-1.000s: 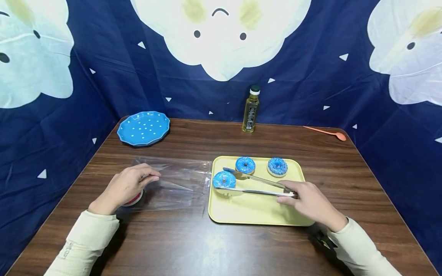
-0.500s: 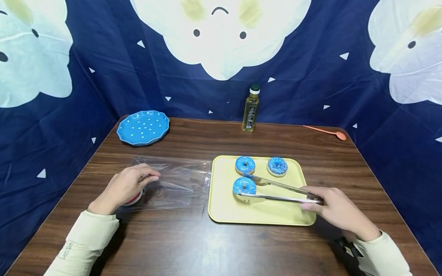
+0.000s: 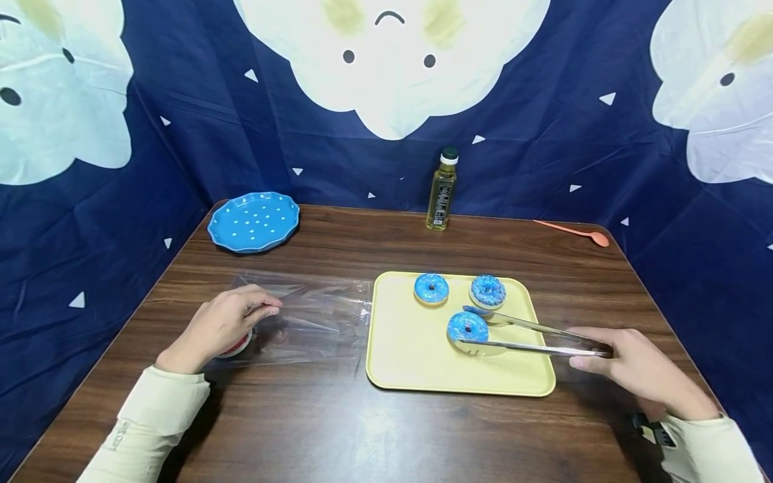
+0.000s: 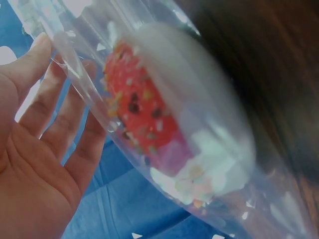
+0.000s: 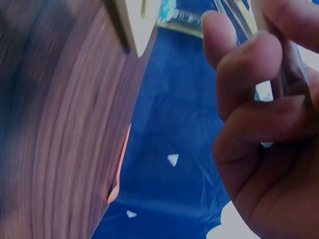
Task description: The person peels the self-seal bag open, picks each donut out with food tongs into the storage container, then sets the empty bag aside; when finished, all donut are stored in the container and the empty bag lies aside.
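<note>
My left hand [image 3: 226, 325] pinches the clear plastic bag [image 3: 326, 315] between thumb and fingertips, left of the yellow tray [image 3: 398, 372]. Inside the bag, a red-iced donut with sprinkles [image 4: 144, 104] shows in the left wrist view; in the head view the left hand mostly covers it. My right hand [image 3: 634, 365] grips metal tongs [image 3: 543, 349] by the hinge end. Their spread tips lie on either side of a blue donut [image 3: 468, 327] on the tray; whether they squeeze it, I cannot tell. Two more blue donuts [image 3: 431, 288], [image 3: 488, 291] sit along the tray's far edge.
At the back left of the wooden table [image 3: 302, 429] lies a blue polka-dot plate [image 3: 253, 221]. An oil bottle [image 3: 442, 194] stands at the back middle. A coral spoon [image 3: 580, 233] lies near the back right corner. Dark blue cloth [image 3: 362, 168] encloses the table.
The right hand and tongs have moved right, and the blue donut between the tips has shifted from the tray's left edge towards its middle. The left hand stays put.
</note>
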`<state>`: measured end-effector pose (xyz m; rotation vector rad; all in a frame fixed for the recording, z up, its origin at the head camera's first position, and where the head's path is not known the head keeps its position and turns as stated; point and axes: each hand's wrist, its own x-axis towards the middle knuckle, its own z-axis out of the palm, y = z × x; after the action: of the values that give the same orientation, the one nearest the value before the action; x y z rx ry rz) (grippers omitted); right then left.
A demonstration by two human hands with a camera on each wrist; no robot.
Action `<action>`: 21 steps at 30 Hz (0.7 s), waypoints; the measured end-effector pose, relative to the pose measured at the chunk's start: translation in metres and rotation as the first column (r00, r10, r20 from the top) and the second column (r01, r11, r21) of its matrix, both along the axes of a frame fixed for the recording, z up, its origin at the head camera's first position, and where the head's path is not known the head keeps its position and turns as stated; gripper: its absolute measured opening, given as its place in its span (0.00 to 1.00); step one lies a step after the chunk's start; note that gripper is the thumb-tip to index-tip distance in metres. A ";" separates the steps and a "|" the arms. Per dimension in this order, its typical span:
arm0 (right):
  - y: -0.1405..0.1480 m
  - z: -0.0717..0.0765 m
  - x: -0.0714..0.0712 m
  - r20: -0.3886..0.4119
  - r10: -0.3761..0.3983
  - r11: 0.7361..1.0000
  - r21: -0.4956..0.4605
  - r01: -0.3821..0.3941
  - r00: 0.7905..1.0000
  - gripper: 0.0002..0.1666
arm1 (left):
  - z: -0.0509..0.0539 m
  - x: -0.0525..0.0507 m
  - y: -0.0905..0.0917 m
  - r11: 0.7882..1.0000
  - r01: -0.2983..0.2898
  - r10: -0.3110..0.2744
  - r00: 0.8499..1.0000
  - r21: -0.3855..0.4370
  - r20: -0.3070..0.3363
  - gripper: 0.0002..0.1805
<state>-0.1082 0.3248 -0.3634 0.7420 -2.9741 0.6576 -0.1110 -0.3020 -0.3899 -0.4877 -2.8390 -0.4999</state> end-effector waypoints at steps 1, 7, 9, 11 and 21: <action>0.003 0.000 -0.001 0.003 0.003 1.000 -0.002 -0.003 1.000 0.25 | 0.000 0.000 0.000 1.000 -0.001 0.001 1.000 -0.001 0.003 0.07; 0.024 0.001 -0.006 0.070 0.008 1.000 0.007 -0.008 0.998 0.23 | 0.001 0.001 0.001 1.000 0.000 0.000 1.000 0.000 0.006 0.07; 0.031 0.003 -0.007 0.103 -0.008 1.000 0.020 0.006 0.995 0.24 | 0.002 0.001 0.002 1.000 -0.001 0.001 1.000 -0.001 0.005 0.07; 0.037 0.005 -0.007 0.140 -0.035 0.999 0.047 0.029 0.990 0.25 | 0.002 0.000 0.002 1.000 -0.003 0.003 1.000 0.000 0.009 0.07; 0.057 0.002 -0.002 0.106 0.003 0.999 0.043 -0.008 0.994 0.23 | 0.004 0.002 0.001 1.000 -0.009 0.009 1.000 -0.004 0.016 0.07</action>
<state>-0.1099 0.3820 -0.3617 0.7413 -3.0925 0.6548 -0.1086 -0.3009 -0.3862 -0.4739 -2.8566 -0.4991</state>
